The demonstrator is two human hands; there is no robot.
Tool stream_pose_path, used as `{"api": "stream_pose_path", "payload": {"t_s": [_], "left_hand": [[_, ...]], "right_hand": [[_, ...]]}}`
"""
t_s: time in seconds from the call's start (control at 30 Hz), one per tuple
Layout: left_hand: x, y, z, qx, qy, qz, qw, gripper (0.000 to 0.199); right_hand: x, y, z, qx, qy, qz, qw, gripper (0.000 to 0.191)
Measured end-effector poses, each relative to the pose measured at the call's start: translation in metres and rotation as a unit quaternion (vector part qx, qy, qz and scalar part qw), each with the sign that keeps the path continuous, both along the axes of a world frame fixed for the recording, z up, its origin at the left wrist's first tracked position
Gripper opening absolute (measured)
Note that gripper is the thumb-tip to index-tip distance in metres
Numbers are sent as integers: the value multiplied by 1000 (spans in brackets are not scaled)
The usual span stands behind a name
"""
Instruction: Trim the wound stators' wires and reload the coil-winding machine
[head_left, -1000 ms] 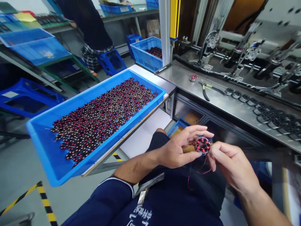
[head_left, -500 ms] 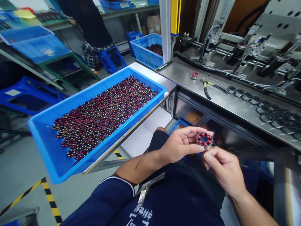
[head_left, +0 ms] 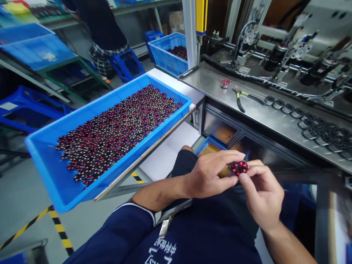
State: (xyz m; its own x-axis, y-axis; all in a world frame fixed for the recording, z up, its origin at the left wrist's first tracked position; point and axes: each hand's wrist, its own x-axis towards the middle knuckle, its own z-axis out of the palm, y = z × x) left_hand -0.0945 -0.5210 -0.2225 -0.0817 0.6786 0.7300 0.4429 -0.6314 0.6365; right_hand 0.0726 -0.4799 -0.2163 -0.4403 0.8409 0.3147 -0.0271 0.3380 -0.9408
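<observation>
A small round motor stator (head_left: 239, 167), with pinkish-red windings set in a dark ring, is held up in front of my lap. My left hand (head_left: 211, 171) grips it from the left, fingers over the top and thumb below. At its right edge, the thumb and forefinger of my right hand (head_left: 264, 192) are pinched together against the rim; whether they also hold a wire end is too small to see. Many similar stators (head_left: 121, 132) lie packed in the long blue tray (head_left: 44, 161) to the left.
On the steel bench (head_left: 209, 79) rest one stator (head_left: 225, 84), cutting pliers (head_left: 241, 98) and rows of dark rings (head_left: 310, 124). Behind stands a machine (head_left: 277, 55) with arms and hoses. A blue crate (head_left: 167, 60), a blue stool (head_left: 128, 66) and another person (head_left: 96, 25) are farther back.
The stator has tilted and turned between my hands. My right hand has moved up slightly and closed in on its right edge. The whole view has shifted a little.
</observation>
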Motion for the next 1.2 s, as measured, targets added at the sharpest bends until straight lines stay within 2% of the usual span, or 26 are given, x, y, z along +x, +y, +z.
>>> {"api": "stream_pose_path", "payload": {"t_s": [0.1, 0.17, 0.23, 0.27, 0.3, 0.33, 0.43, 0.5, 0.6, 0.77, 0.83, 0.9, 1.0, 1.03, 1.1, 1.2], "left_hand": [[2, 0, 0, -60, -104, -41, 992, 43], [3, 0, -2, -151, -234, -107, 955, 41], [5, 2, -5, -227, -338, -174, 896, 43], [5, 3, -7, -240, -363, -193, 880, 44], [5, 4, -8, -236, -368, -195, 878, 45], [5, 5, -9, -219, -353, -181, 891, 45], [4, 8, -10, -109, -215, -79, 967, 41], [3, 9, -8, -34, -116, -28, 992, 41], [1, 8, -5, 13, -66, -17, 998, 42], [-1, 8, -6, -26, -99, -26, 994, 40], [-2, 8, -7, -41, -109, -22, 993, 40], [-3, 8, -7, -48, -97, -10, 994, 39], [-4, 8, -5, -48, -68, -5, 996, 37], [-4, 7, -4, -48, -61, -6, 997, 37], [-3, 7, -3, -47, -47, -7, 998, 36], [-2, 7, -1, -44, -32, 0, 999, 35]], "right_hand": [[-4, -3, -5, -40, 36, -24, 998, 11], [-5, -5, -10, -57, 56, -37, 996, 10], [-6, -8, -15, -69, 65, -33, 995, 11], [-6, -8, -16, -74, 66, -29, 995, 11], [-6, -9, -18, -80, 66, -26, 994, 12], [-6, -9, -18, -84, 64, -25, 994, 13], [-5, -6, -17, -91, 67, -18, 993, 10], [-4, -4, -13, -92, 72, 4, 993, 10], [-8, -2, -9, -122, 74, 29, 989, 10], [-17, -6, -16, -218, 110, -24, 970, 17], [-16, -5, -22, -230, 103, -26, 967, 16], [-13, -2, -23, -189, 97, -24, 977, 7], [-9, 7, -16, -50, 68, -27, 996, 19], [-8, 9, -12, -1, 46, -32, 998, 18], [-8, 13, -5, 78, 3, -44, 996, 12], [-9, 14, -1, 142, -14, -71, 987, 15]]}}
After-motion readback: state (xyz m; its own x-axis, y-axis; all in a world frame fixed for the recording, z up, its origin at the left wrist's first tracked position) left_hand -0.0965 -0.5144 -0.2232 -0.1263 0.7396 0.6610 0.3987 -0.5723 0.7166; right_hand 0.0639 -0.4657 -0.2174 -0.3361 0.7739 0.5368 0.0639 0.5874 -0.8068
